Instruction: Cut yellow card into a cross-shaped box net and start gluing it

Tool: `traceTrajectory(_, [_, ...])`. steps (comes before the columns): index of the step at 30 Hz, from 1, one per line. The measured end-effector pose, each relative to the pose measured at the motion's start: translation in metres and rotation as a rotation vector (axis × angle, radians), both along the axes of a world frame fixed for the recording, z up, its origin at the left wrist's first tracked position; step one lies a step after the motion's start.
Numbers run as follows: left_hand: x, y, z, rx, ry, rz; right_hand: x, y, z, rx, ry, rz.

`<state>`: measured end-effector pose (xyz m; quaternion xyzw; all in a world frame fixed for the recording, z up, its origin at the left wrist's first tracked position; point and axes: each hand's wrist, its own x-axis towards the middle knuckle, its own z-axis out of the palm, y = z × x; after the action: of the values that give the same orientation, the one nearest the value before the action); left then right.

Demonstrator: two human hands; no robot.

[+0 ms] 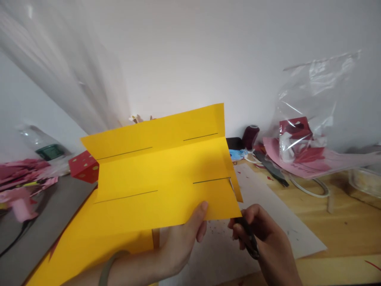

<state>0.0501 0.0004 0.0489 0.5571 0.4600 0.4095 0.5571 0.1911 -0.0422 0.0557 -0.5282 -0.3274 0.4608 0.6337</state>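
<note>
A folded sheet of yellow card point(160, 171) is held up in front of me, creased lengthwise, with dark pencil-like lines along the creases. My left hand point(183, 242) grips its lower edge, the thumb lying on the front and the other fingers behind. In my right hand point(269, 240) are scissors with black handles point(249, 240). A bit of their blade shows at the card's right edge, by the end of the lower right line; the rest of the blades is hidden behind the card.
Beneath lie another yellow sheet point(113, 246) and a white paper point(285, 226) on the wooden table point(327, 234). To the left are a pink glue gun point(19, 204), a red box point(83, 167) and a plastic bottle point(44, 145). Pink paper point(342, 161) and a clear bag point(318, 91) stand right.
</note>
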Motion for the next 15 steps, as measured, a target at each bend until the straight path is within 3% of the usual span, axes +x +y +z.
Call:
traceTrajectory(7, [-0.0029, -0.0008, 0.0025, 0.033, 0.133, 0.013, -0.0017, -0.002, -0.001, -0.001, -0.084, -0.043])
traceTrajectory(15, [-0.0024, -0.0038, 0.0061, 0.063, 0.061, -0.064, 0.002, -0.001, 0.0031, 0.0, -0.117, 0.003])
